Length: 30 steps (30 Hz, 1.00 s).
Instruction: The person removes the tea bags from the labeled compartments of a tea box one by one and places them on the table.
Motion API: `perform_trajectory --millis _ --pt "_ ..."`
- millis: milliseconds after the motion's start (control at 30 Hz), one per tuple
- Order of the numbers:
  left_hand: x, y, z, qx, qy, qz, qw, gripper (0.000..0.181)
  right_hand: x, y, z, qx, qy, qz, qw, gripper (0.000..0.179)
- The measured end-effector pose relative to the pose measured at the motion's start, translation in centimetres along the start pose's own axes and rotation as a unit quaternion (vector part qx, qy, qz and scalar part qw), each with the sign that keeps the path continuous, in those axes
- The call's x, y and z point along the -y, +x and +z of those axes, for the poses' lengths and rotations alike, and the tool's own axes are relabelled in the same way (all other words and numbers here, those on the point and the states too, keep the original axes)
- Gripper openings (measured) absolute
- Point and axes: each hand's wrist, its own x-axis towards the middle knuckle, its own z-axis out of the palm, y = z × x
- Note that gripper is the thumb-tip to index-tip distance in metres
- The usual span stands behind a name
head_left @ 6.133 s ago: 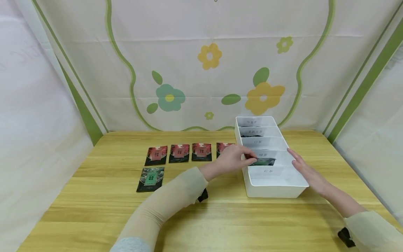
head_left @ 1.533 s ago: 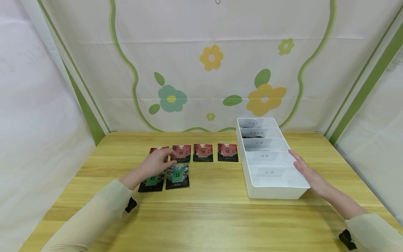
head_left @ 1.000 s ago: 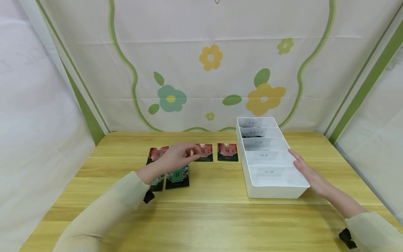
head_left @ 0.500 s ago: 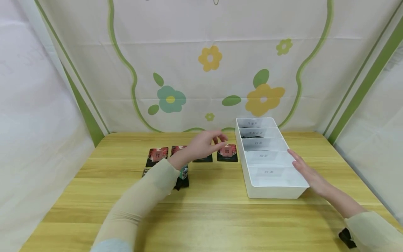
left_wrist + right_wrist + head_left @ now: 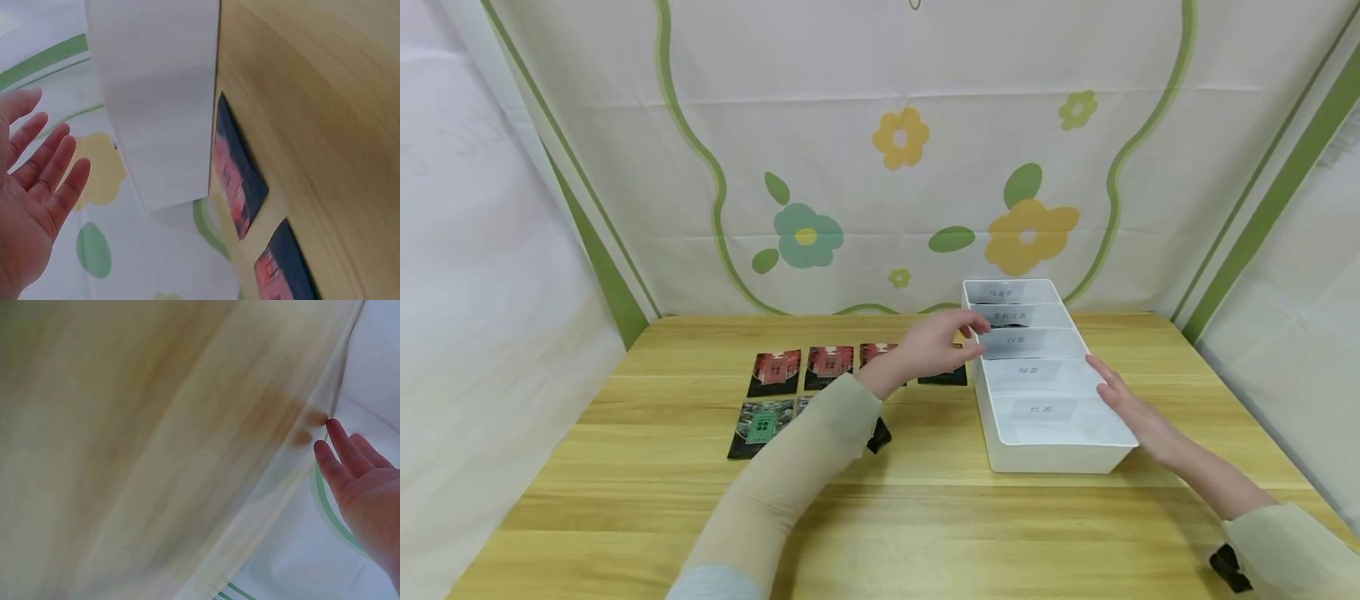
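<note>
My left hand (image 5: pixel 928 346) hovers at the left wall of a white divided box (image 5: pixel 1060 458), thumb and fingers apart. In the left wrist view that hand (image 5: pixel 37 194) holds nothing, its fingers loosely bent beside the box's white side (image 5: pixel 156 106). My right hand (image 5: pixel 1138 421) touches the box's right wall with straight fingers. Several red-and-black tea packets (image 5: pixel 775 372) lie in a back row, partly covered by my left arm. In front are two green-and-black tea packets (image 5: pixel 761 427), the second mostly hidden by the sleeve.
Labelled dividers split the box into several compartments. Dark packet edges (image 5: pixel 1011 325) show in the farther ones; the two nearest show only white. The box stands on a wooden table (image 5: pixel 925 533). A flower-printed cloth (image 5: pixel 850 75) hangs behind, with white cloth at both sides.
My left hand earlier pinched a green tea packet in the box. That packet now lies beside the first green one, and the hand has moved rightward back to the box. My right hand stayed put.
</note>
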Motion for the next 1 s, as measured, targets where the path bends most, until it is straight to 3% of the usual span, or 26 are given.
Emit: perform_trajectory --millis 167,367,567,767,1000 --pt "0.2 1.3 1.5 0.005 0.022 0.002 0.9997 0.031 0.0 0.0 0.0 0.001 0.003 0.001 1.0000 0.055" --pt "0.0 1.8 3.0 0.018 0.021 -0.017 0.9995 0.026 0.1 0.0 0.1 -0.001 0.000 0.002 1.0000 0.055" --pt "-0.3 2.3 4.1 0.026 0.054 -0.020 0.9980 0.022 0.1 0.0 0.0 -0.002 -0.002 0.001 1.0000 0.055" --pt "0.0 2.4 4.6 0.015 0.059 -0.027 0.9978 0.019 0.1 0.0 0.0 -0.002 -0.003 0.004 1.0000 0.055" --pt "0.1 2.3 4.6 -0.002 0.032 -0.031 0.9990 0.015 0.0 0.1 -0.1 0.002 0.006 0.002 1.0000 0.055"
